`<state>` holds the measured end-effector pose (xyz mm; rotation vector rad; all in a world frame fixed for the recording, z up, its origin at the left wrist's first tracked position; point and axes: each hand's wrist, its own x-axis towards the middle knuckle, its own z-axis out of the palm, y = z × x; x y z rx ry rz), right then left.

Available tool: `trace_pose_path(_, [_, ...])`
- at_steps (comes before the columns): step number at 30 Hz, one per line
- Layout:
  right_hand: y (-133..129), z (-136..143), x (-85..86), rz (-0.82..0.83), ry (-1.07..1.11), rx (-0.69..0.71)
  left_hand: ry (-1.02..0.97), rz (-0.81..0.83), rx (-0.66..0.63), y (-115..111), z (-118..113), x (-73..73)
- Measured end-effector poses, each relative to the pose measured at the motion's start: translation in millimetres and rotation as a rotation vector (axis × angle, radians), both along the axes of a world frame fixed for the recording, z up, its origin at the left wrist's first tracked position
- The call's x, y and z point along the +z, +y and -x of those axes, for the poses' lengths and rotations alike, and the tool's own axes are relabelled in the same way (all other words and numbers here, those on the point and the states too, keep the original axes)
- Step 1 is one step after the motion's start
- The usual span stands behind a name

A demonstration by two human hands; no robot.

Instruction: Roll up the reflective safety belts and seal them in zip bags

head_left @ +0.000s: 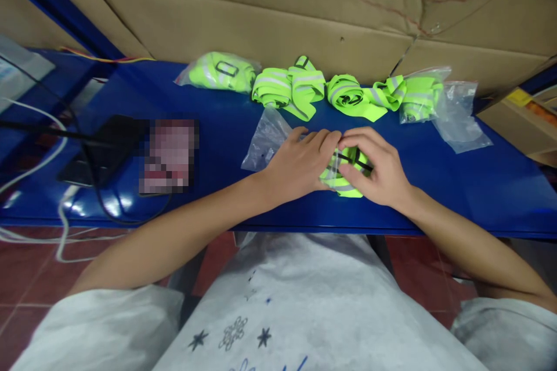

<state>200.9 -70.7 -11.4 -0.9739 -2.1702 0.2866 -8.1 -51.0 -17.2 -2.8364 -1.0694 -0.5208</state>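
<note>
A rolled neon-yellow reflective strap (348,186) with grey stripes and black trim lies near the front of the blue table, between my two hands. My left hand (302,159) is closed over its left side and over a clear plastic bag (267,136), which sticks out to the left. Part of the clear film seems to cover the strap's left end. My right hand (378,165) curls round the strap from the right, thumb in front and fingers behind. My left fingertips partly hide the strap, so how far it sits inside the bag cannot be made out.
Along the back of the blue table (435,185) lie a bagged strap (226,72), two loose rolled straps (282,87) and another bagged strap (420,95). An empty clear bag (463,119) is at the right. A black device (102,151) with cables and a blurred-out item (169,153) are left.
</note>
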Motion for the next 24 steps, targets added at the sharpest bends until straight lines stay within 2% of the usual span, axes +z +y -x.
trace_pose_path(2, [2, -8, 0.6, 0.028, -0.076, 0.119, 0.000, 0.016, 0.018, 4, 2, -1.4])
trace_pose_path(4, [5, -14, 0.5, 0.048, -0.116, 0.162, -0.008, 0.016, 0.024, 7, 4, -2.3])
trace_pose_path(7, [11, -17, -0.8, 0.086, -0.077, 0.113, -0.009, -0.011, 0.007, 10, 7, -1.7])
trace_pose_path(12, [11, -10, -0.8, 0.168, 0.130, -0.036, -0.006, -0.029, 0.006, 9, 6, 0.8])
trace_pose_path(18, [3, 6, 4.0, 0.139, 0.108, -0.087, 0.014, -0.092, 0.030, 3, -3, 0.1])
trace_pose_path(20, [2, 8, 5.3, 0.138, 0.133, -0.080, -0.001, -0.094, 0.058, 4, -3, 1.7])
trace_pose_path(24, [1, 3, 14.1, 0.189, 0.148, 0.030, -0.086, -0.049, 0.103, 6, -1, 7.4])
